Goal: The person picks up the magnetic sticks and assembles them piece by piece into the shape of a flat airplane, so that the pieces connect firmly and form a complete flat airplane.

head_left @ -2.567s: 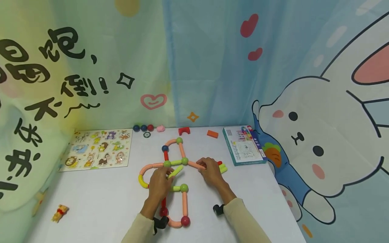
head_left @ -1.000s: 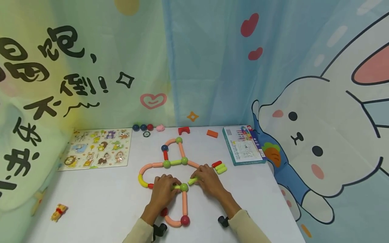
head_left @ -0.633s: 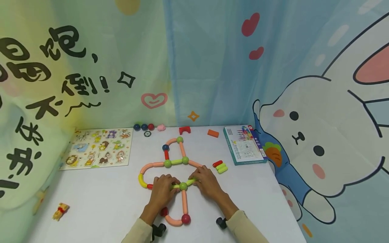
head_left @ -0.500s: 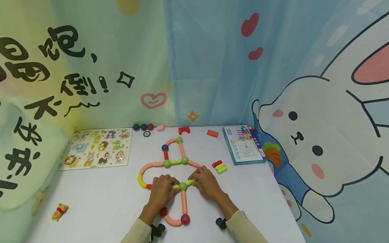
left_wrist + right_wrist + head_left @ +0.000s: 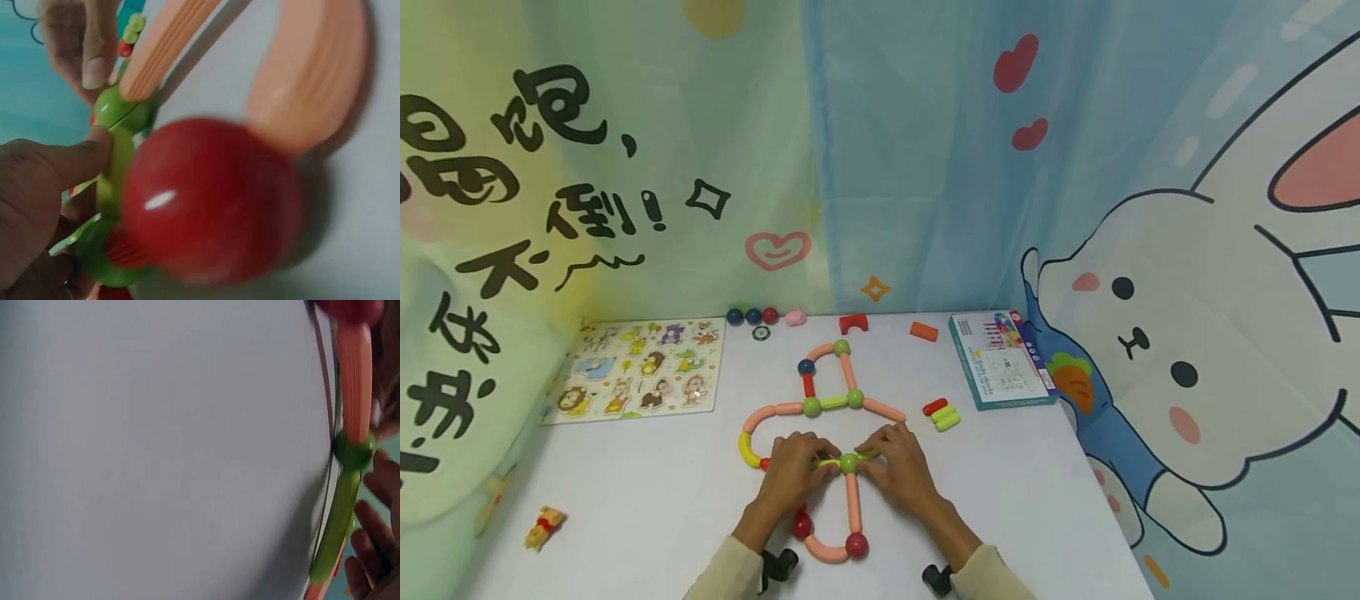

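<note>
Head view: both hands meet mid-table at one green ball; left hand pinches a green rod, right hand pinches another. Left wrist: thumb presses that rod, one red ball close up. Right wrist: fingers curl beside the right rod.

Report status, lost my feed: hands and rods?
Left hand and right hand both pinch lime-green plastic rods beside green joint ball. Nothing blocking.

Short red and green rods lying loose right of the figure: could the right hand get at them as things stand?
Probably yes. The short red and green rods lie bare on the white table, just beyond the right hand, though it now holds a green rod.
</note>
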`<state>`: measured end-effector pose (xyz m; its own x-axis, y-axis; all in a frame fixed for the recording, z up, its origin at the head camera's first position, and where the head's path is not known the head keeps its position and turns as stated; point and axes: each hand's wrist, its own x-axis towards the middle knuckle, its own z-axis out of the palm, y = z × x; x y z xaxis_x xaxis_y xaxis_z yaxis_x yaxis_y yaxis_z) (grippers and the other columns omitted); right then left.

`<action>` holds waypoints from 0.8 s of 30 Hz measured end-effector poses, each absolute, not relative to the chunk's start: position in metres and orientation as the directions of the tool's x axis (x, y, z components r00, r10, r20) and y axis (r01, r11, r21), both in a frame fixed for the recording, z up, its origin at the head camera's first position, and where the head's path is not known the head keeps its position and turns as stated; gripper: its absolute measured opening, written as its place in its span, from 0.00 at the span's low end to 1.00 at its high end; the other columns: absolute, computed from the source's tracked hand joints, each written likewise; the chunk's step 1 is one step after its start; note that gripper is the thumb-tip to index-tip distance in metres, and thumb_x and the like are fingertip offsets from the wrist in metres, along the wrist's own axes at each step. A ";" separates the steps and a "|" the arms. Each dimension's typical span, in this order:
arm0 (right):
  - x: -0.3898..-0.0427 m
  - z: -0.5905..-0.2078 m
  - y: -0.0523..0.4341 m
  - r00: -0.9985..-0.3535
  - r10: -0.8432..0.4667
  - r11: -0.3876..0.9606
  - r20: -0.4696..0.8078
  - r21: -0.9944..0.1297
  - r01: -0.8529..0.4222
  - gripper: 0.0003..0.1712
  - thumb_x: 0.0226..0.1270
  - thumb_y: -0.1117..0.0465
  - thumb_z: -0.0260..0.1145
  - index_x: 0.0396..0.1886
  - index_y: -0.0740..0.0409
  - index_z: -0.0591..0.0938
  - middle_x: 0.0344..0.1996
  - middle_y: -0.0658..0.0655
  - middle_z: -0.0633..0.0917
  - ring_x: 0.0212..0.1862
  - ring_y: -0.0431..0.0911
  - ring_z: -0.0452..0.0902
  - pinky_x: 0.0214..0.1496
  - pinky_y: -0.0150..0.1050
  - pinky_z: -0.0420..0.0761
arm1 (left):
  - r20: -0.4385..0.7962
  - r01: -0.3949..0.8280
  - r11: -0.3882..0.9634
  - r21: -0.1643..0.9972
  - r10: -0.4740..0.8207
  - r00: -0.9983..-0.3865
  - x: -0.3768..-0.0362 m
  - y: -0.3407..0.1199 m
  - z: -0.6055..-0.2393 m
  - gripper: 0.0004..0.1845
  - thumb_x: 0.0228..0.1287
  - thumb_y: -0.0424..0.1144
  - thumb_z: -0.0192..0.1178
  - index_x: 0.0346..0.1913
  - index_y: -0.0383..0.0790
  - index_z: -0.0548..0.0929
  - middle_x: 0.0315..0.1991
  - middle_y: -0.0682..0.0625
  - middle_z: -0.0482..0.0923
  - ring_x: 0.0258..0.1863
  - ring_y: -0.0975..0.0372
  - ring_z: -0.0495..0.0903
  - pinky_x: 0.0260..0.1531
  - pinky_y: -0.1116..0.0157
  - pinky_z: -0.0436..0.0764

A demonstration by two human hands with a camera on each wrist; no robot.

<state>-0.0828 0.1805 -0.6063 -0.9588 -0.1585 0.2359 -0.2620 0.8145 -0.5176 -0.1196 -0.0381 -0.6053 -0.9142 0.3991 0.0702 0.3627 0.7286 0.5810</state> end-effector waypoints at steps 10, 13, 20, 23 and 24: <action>-0.070 -0.605 0.164 -0.981 -0.062 0.759 0.182 -0.630 -0.165 0.11 0.66 0.56 0.79 0.47 0.51 0.92 0.44 0.49 0.83 0.50 0.43 0.79 0.54 0.43 0.81 | 0.145 0.294 0.755 0.586 0.260 -0.955 -0.193 -0.062 -0.566 0.15 0.67 0.40 0.74 0.54 0.44 0.90 0.43 0.47 0.90 0.43 0.54 0.80 0.45 0.55 0.68; -0.069 -0.605 0.163 -0.984 -0.053 0.745 0.171 -0.649 -0.153 0.12 0.67 0.55 0.78 0.48 0.51 0.92 0.45 0.48 0.84 0.52 0.43 0.79 0.57 0.43 0.82 | 0.166 0.262 0.758 0.597 0.203 -0.965 -0.227 -0.072 -0.558 0.19 0.70 0.39 0.70 0.61 0.41 0.86 0.52 0.43 0.89 0.50 0.48 0.80 0.47 0.52 0.69; -0.067 -0.608 0.162 -0.985 -0.055 0.735 0.162 -0.662 -0.150 0.12 0.69 0.55 0.77 0.49 0.51 0.91 0.47 0.48 0.83 0.53 0.43 0.79 0.58 0.44 0.82 | 0.029 0.120 0.778 0.617 0.130 -0.991 -0.294 -0.088 -0.550 0.29 0.76 0.39 0.60 0.74 0.34 0.69 0.70 0.33 0.76 0.69 0.38 0.71 0.65 0.37 0.67; -0.066 -0.608 0.163 -0.988 -0.045 0.735 0.146 -0.665 -0.132 0.12 0.69 0.55 0.77 0.49 0.50 0.91 0.47 0.48 0.83 0.53 0.43 0.79 0.57 0.44 0.82 | -0.048 0.080 0.776 0.625 0.140 -0.989 -0.314 -0.089 -0.551 0.31 0.76 0.38 0.57 0.77 0.34 0.64 0.74 0.31 0.71 0.73 0.35 0.67 0.69 0.33 0.63; -0.066 -0.607 0.163 -0.989 -0.042 0.733 0.139 -0.668 -0.126 0.12 0.69 0.55 0.77 0.49 0.50 0.91 0.47 0.48 0.82 0.53 0.43 0.79 0.58 0.44 0.82 | -0.072 0.068 0.774 0.630 0.146 -0.987 -0.319 -0.089 -0.551 0.32 0.76 0.37 0.56 0.78 0.35 0.62 0.75 0.32 0.70 0.74 0.34 0.65 0.71 0.32 0.61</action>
